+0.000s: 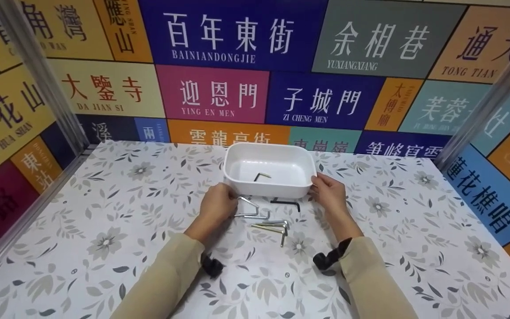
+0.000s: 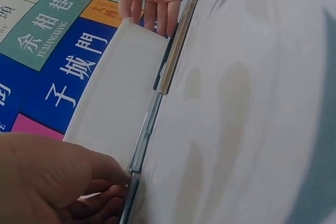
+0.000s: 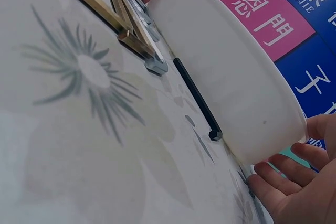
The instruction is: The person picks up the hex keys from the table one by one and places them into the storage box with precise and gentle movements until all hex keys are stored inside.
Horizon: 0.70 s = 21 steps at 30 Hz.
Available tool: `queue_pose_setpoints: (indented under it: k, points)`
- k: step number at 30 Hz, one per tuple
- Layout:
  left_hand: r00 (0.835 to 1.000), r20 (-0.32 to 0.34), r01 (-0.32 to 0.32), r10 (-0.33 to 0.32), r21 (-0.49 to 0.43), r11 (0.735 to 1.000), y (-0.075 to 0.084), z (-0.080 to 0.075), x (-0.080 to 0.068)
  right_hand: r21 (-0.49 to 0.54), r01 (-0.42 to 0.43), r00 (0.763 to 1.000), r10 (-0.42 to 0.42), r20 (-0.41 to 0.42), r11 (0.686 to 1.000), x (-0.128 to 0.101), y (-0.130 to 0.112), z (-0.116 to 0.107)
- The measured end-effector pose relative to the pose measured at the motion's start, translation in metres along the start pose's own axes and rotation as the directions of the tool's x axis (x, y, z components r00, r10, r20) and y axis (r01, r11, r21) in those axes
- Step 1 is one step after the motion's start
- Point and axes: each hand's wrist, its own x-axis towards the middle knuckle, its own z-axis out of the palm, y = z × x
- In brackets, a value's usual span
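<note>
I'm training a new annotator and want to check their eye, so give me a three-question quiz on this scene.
1. What lies inside the white container?
2. True or false: the black L-shaped key lies outside the container.
3. Seen from the wearer's side, the right hand is at the container's: (A) left end, (B) right end, (C) middle?

Key: 1. A lone L-shaped key. 2. True. 3. B.

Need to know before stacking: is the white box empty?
No, the head view shows an L-shaped key inside the white box.
</note>
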Motion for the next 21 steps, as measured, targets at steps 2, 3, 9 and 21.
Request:
queue_pose_setpoints:
  k: [2, 3, 9, 21]
  points:
    - [1.0, 0.03, 0.005, -0.005, 0.009, 1.0, 0.0, -0.003, -0.002, -0.001, 0.001, 1.0, -0.001, 0.003, 1.0, 0.0, 0.001, 0.0]
    - [0.999, 0.049, 0.008, -0.008, 0.014, 1.0, 0.0, -0.004, -0.003, 0.0, -0.001, 1.0, 0.001, 0.002, 1.0, 0.001, 0.001, 0.0]
    - [0.988, 0.15, -0.047, 0.041, 0.037, 0.998, 0.004, -0.009, -0.006, 0.001, -0.003, 1.0, 0.003, -0.014, 1.0, 0.002, 0.003, -0.002]
    - [0.984, 0.136, -0.129, 0.118, 0.071, 0.989, 0.011, -0.001, -0.011, -0.001, 0.006, 1.0, -0.006, -0.015, 1.0, 0.002, 0.0, 0.001]
